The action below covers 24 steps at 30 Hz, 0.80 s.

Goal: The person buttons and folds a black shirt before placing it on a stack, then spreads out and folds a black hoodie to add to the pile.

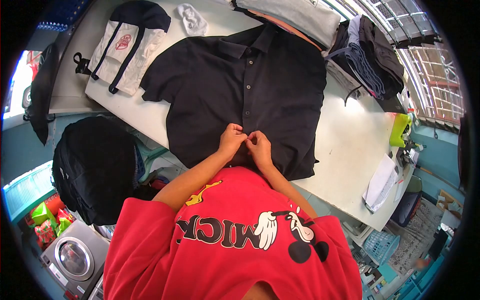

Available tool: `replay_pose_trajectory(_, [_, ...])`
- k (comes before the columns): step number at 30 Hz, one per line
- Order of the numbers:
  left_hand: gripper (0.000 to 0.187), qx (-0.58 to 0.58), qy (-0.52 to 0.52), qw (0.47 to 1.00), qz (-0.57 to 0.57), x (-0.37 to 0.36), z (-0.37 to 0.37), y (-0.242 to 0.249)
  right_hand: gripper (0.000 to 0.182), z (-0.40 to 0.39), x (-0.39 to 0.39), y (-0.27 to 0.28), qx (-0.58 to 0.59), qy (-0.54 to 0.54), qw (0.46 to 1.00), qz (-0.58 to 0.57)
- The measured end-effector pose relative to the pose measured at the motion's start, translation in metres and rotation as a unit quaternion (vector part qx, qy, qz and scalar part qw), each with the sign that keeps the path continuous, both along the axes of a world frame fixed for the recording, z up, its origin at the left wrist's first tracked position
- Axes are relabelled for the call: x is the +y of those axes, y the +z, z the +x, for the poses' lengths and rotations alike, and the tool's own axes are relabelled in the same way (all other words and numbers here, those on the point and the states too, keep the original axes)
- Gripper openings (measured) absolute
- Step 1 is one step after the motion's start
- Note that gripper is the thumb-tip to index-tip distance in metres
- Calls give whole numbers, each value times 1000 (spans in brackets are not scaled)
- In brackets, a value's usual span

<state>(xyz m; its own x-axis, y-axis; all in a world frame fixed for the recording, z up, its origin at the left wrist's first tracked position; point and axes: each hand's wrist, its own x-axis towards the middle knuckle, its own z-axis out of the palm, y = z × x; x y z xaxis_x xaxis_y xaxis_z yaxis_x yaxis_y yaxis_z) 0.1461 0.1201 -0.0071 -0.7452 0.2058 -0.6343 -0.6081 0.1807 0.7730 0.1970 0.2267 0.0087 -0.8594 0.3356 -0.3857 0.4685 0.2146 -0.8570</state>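
A black short-sleeved button-up shirt [205, 95] lies spread front side up on the white table [345, 165], its collar toward the far edge. Several pale buttons run down its placket, and the upper ones show plainly. My left hand [232, 141] and my right hand [259, 148] meet at the lower placket, near the table's front edge. Both hands have their fingertips pinched on the shirt's front. Whatever button lies between the fingers is hidden by them.
A white and navy drawstring bag [132, 45] and a white sock-like cloth [192, 20] lie at the back left. Folded clothes [367, 55] are stacked at the back right. Papers [381, 182] rest on the right edge. A black bag [95, 167] stands left of the table.
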Motion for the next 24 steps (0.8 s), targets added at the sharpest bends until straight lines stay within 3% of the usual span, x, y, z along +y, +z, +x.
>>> replay_pose_trajectory(3, [27, -12, 15, 1000, 14, 1, 1, -1, 9, 0, -1, -3, 38, 31, 997, 58])
replay_pose_trajectory(8, [27, -27, 36, 999, 31, 0, 2, -9, 8, -3, 1, 3, -16, 4, 999, -44])
replay_pose_trajectory(12, [27, 109, -48, 992, -30, -1, 1, -4, 10, -5, 13, 6, -110, 40, 990, -82])
replay_pose_trajectory(14, [27, 151, -66, 986, -31, -2, 1, -2, 13, -4, 15, -4, 43, 157, 978, 128])
replay_pose_trajectory(15, [26, 139, -71, 988, -10, -3, 0, -1, 13, -5, 14, 0, 47, 157, 978, 130])
replay_pose_trajectory(17, [24, 137, -86, 987, 7, -3, -2, -3, 15, -8, 13, 14, 41, 197, 945, 259])
replay_pose_trajectory(24, [21, 159, -70, 982, 68, -5, -1, -9, 15, -17, 17, 17, 164, 237, 888, 357])
